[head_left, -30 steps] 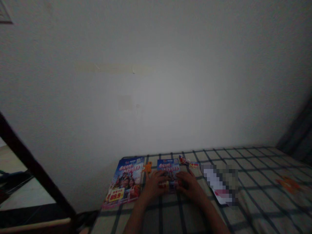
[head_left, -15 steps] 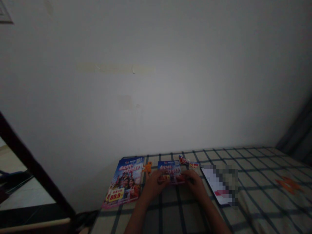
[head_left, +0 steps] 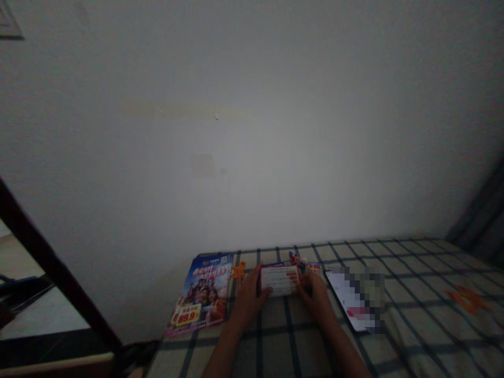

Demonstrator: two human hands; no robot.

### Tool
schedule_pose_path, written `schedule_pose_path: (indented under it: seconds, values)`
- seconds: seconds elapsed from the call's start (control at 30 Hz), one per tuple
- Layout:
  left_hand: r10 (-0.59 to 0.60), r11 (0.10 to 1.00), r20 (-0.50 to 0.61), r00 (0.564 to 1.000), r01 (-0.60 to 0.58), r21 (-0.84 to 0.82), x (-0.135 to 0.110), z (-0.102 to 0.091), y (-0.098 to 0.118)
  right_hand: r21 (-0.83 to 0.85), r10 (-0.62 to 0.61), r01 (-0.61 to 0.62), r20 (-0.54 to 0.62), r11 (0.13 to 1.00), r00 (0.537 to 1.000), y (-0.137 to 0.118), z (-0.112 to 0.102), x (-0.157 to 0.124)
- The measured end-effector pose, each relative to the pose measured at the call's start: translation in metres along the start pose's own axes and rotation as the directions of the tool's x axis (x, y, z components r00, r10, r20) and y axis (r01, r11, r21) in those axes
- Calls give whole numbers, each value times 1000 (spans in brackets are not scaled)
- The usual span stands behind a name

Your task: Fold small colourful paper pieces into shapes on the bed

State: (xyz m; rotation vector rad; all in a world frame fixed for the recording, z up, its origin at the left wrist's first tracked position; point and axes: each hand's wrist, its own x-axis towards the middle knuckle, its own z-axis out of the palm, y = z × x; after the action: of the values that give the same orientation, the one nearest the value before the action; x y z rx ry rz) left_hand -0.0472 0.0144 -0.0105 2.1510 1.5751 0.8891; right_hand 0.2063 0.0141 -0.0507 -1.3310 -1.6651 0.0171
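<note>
A printed flyer (head_left: 279, 281) lies between my hands on the checked cloth, its lower part folded up so that a white, red-edged back with text faces me. A thin strip of its blue front shows behind the fold. My left hand (head_left: 251, 295) grips the flyer's left edge, thumb on the white side. At the right edge, my right hand (head_left: 314, 294) pinches the paper with bent fingers. Just beyond the right hand lies a small folded printed paper (head_left: 313, 266). A stack of blue and pink flyers (head_left: 205, 294) rests to the left of my left hand.
A phone or tablet (head_left: 348, 299), partly blurred out, lies right of my right hand. Orange figures (head_left: 238, 270) mark the checked cloth (head_left: 417, 278). The cloth runs back to a plain wall (head_left: 252, 157). A dark slanting post (head_left: 59, 268) stands at the left.
The flyer's lower part has been turned up over its front, so its white back now shows where the blue picture was. Both hands have kept hold of its sides.
</note>
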Motion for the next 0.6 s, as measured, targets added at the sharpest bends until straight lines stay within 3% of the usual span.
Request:
schedule_pose_path:
  seconds: [0.17, 0.27, 0.4, 0.6]
  values:
    - [16, 991, -21, 1000, -13, 130, 1, 6, -4, -134, -97, 114, 124, 984, 988, -1, -3, 0]
    - [23, 975, 46, 999, -33, 221, 0, 5, -3, -192, -144, 181, 192, 965, 971, -4, -5, 1]
    - [34, 949, 118, 992, -69, 308, -3, 6, 0, -246, -143, 188, 192, 951, 971, -10, -7, 1]
    - [65, 943, 86, 994, -89, 321, -6, 5, 4, -279, -127, 173, 175, 945, 976, -15, -8, -1]
